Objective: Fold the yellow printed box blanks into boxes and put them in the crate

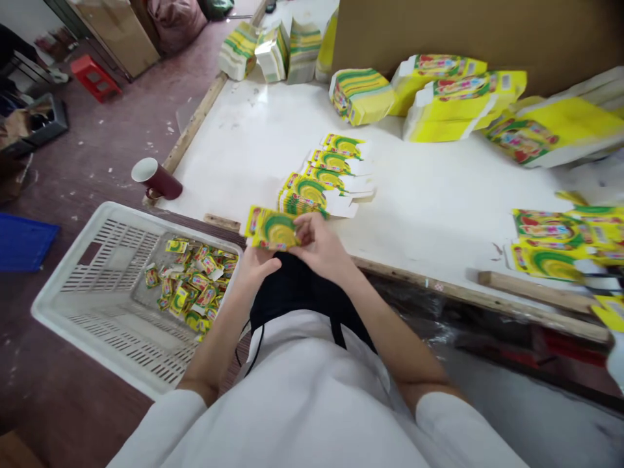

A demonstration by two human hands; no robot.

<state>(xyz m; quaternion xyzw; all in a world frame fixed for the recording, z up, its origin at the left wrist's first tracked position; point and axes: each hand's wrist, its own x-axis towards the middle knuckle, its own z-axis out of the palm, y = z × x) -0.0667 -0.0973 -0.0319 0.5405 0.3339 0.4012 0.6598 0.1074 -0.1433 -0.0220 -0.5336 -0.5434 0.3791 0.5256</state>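
Note:
A small yellow-and-green printed carton is held between both hands, just off the table's front edge. My left hand grips it from below at its left end, thumb along the lower edge. At its right end, the fingers of my right hand pinch the carton. Right behind it, a fanned row of flat cartons lies overlapping on the white table. To the left, below table height, a white plastic basket has many small made-up cartons at its far end.
A maroon mug stands at the table's left corner. Stacks of flat cartons line the back by a brown cardboard panel. More cartons and a wooden strip lie at right. A red stool stands on the floor.

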